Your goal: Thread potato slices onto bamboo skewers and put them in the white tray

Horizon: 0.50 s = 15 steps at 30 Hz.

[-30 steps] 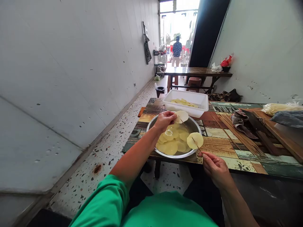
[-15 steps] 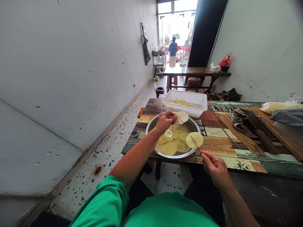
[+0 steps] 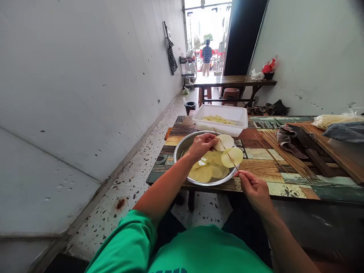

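Above the metal bowl (image 3: 182,175), my left hand (image 3: 202,145) pinches the edge of a thin round potato slice (image 3: 227,141). A wooden skewer (image 3: 235,167) passes through this slice, and its tip sticks out beyond it. Nearer to me, a second potato slice (image 3: 235,154) is threaded on the same skewer and partly overlaps the first. My right hand (image 3: 254,189) is closed round the skewer's lower end, by the bowl's right rim. Several pale yellow slices (image 3: 204,173) lie in water in the bowl.
Behind the bowl stands a white plastic tub (image 3: 241,123) with more slices. To the right lie many loose skewers (image 3: 280,151), a cloth (image 3: 285,136), a dark cleaver-like blade (image 3: 308,146) and a wooden board (image 3: 335,151). Farther back are another table (image 3: 222,80) and a person (image 3: 207,55) in the doorway.
The slice in my left hand has slid farther down the skewer, so the tip now shows beyond it. The two slices have come closer together and overlap.
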### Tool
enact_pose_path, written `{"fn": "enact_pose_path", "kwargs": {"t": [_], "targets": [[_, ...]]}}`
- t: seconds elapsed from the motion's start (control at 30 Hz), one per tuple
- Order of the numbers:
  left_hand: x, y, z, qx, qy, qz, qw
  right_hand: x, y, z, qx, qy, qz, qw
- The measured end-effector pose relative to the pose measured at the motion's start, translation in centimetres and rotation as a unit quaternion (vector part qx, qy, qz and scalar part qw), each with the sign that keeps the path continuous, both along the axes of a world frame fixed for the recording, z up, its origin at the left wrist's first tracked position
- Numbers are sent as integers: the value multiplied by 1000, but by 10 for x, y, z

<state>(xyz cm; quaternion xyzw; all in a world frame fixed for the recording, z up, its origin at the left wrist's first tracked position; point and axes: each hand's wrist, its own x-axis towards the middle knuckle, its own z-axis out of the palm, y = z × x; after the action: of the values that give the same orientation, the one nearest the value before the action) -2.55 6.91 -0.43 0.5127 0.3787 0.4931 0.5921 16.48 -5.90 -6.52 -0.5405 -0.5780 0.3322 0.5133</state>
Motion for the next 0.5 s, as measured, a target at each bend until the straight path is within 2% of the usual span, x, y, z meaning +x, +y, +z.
{"fn": "enact_pose_path", "kwargs": {"t": [0.1,0.2,0.27,0.33,0.4,0.5], "targets": [[2,-3,6,-51,-26,-20,998,-7,2,7,49,-71,-39,996],[5,-13,13,-105,-15,-105,989,-18,3,11,94,-101,-86,987],[9,-23,16,-116,6,-149,982,-25,4,13,108,-99,-105,984],[13,-34,17,-93,-2,-141,986,-29,5,16,116,-95,-118,982],[19,-43,17,-61,-42,-102,992,-33,6,18,120,-89,-121,981],[25,-54,15,-49,-99,-79,991,-36,5,19,123,-80,-115,983]]}}
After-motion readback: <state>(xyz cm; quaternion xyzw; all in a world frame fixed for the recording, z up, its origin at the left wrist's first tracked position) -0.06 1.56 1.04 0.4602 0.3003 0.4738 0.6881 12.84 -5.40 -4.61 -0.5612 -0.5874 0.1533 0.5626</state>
